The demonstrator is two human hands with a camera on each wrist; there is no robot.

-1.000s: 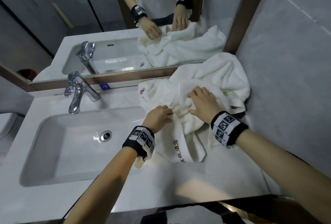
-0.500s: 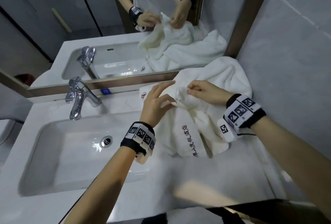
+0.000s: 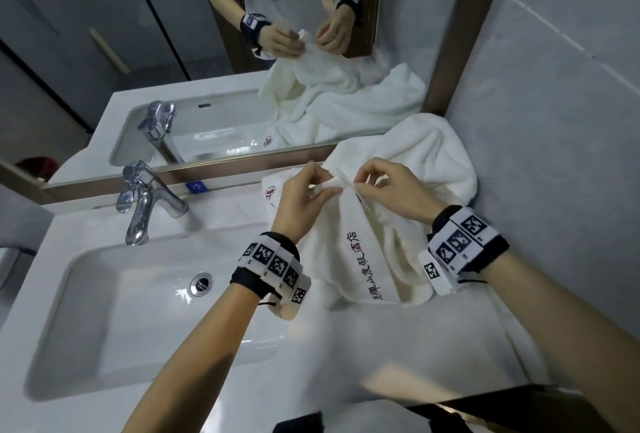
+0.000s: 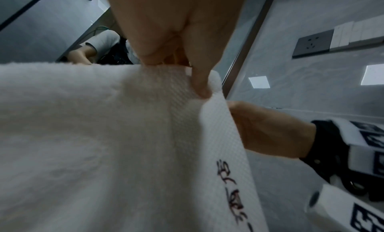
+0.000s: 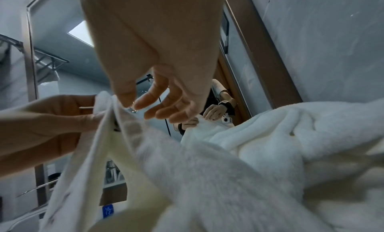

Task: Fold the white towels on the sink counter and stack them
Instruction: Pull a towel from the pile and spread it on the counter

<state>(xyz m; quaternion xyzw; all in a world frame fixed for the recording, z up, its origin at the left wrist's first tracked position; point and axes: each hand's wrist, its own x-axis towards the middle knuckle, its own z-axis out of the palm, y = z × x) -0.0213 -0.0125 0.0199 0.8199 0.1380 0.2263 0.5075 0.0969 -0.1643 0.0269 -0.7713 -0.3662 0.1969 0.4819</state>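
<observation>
A white towel (image 3: 363, 259) with black embroidered characters hangs lifted from the counter (image 3: 346, 346) right of the basin. My left hand (image 3: 323, 186) pinches its top corner between thumb and fingers; in the left wrist view the left hand (image 4: 199, 87) nips the waffle-weave border of the towel (image 4: 104, 137). My right hand (image 3: 358, 186) pinches the same top edge just to the right, thumb on the hem (image 5: 130, 104). A bigger crumpled white towel (image 3: 433, 155) lies behind against the wall. A towel corner with a red logo (image 3: 270, 191) lies under my left hand.
The sink basin (image 3: 138, 311) with its drain lies to the left, a chrome faucet (image 3: 138, 204) behind it. A mirror (image 3: 242, 86) runs along the back and a grey tiled wall (image 3: 554, 155) closes the right side. Bare counter shows at the front.
Both hands left the flat pile and rose with the lettered towel's top edge. It now hangs from my fingers with the lettering facing me.
</observation>
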